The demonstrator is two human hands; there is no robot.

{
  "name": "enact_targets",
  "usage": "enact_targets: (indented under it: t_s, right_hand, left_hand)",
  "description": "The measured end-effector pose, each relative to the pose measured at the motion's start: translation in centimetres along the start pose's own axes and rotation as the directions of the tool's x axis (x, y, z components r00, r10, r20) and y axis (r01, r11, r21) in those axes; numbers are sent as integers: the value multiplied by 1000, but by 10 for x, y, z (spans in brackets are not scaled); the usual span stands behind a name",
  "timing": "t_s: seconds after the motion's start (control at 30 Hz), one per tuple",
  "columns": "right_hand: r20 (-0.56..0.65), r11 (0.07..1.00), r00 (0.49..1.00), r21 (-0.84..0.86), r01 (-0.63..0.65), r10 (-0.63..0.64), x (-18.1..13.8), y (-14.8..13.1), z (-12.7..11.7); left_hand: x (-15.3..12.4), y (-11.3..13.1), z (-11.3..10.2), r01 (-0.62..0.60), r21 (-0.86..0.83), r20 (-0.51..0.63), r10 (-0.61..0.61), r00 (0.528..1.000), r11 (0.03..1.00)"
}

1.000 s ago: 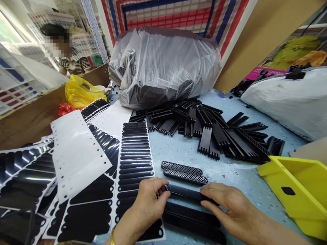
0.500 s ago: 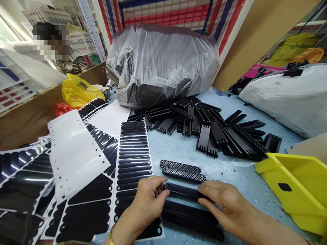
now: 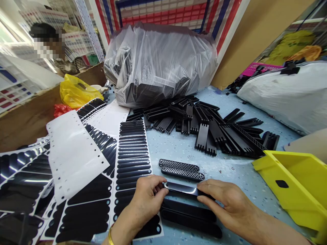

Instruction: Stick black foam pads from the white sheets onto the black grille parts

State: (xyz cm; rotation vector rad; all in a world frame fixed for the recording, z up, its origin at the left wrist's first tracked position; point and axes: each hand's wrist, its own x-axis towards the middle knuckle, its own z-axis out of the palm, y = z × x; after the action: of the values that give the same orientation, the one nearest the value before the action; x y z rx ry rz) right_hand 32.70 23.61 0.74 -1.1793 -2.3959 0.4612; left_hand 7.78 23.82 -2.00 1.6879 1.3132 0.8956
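Observation:
My left hand (image 3: 146, 200) pinches the left end of a long black plastic strip (image 3: 180, 188) near the table's front edge. The fingers of my right hand (image 3: 223, 200) press on the strip's right end. The strip's top now looks glossy. Two more black strips (image 3: 190, 217) lie just below it, between my hands. Two strips with a lattice pattern (image 3: 182, 170) lie right behind it. A sheet of black oval stickers (image 3: 133, 153) lies under and beside my left hand.
A heap of black comb-like plastic parts (image 3: 212, 129) lies mid-table before a big clear bag of them (image 3: 160, 64). More sticker sheets (image 3: 74, 153) spread at left. A yellow bin (image 3: 298, 183) sits at right, a white sack (image 3: 283, 95) behind it. A person sits far left.
Both hands stayed on the strip. Its top face went from matte black to shiny, and my right fingers slid slightly left along it.

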Motion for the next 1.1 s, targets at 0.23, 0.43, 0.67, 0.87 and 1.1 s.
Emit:
enact_targets:
  t_s: [0.23,0.43,0.67,0.87,1.1]
  right_hand:
    - [-54,1000,998,-5,20,-20,-1,0,-3]
    - [-36,1000,999,-10,-10,9,-4,0,1]
    - [16,997,999,-60,-43,44,-8,2,6]
    - [46,997,998,-74,-39,42,-7,0,5]
    - [61,993,997,-105,-46,53,-6,-3,6]
  left_hand:
    - [0,0,0,10,8,3,-10,1000,1000]
    - [-1,-2,0,28,-16,6,-28,1000,999]
    - [0,2,-1,38,-15,2,-38,999,999]
    - [0,3,-1,50,-17,15,-50,999,999]
    - [-1,4,-1,34,-15,12,-34,999,999]
